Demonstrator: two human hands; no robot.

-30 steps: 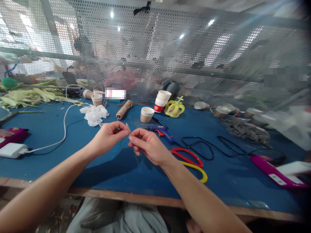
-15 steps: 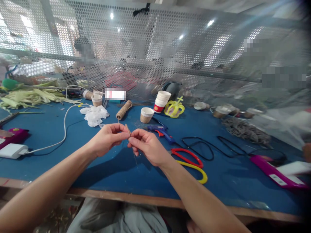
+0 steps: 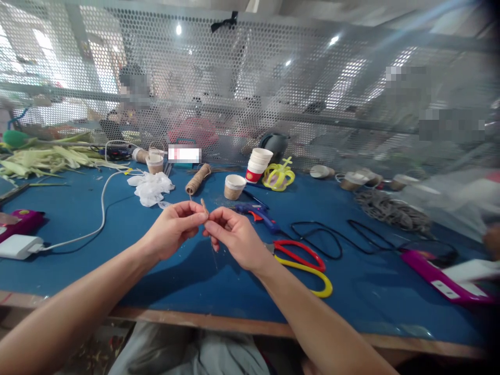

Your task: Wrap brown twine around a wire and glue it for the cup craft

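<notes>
My left hand (image 3: 175,229) and my right hand (image 3: 232,234) meet above the table, fingertips pinched together. Between them is a strand of brown twine (image 3: 203,205), its short tan end poking up past the fingers. A thin strand also hangs below my right fingers. Just beyond my left hand lies a roll of twine (image 3: 198,179), with a strand running from it toward that hand. A blue glue gun (image 3: 258,214) lies past my right hand. Scissors (image 3: 302,254) with red and yellow handles are partly under my right forearm. A twine-wrapped paper cup (image 3: 235,187) stands behind the hands.
Stacked paper cups (image 3: 258,164) and a yellow crown-shaped piece (image 3: 278,177) stand at the back. White crumpled plastic (image 3: 150,187) lies left, near pale husks (image 3: 58,159). Black cable (image 3: 316,237), grey cord (image 3: 390,211) and a purple power strip (image 3: 445,276) lie right. Mesh (image 3: 234,78) rises behind.
The view has shifted slightly. Both hands keep their pinch on the twine, with only a small movement of the fingers.
</notes>
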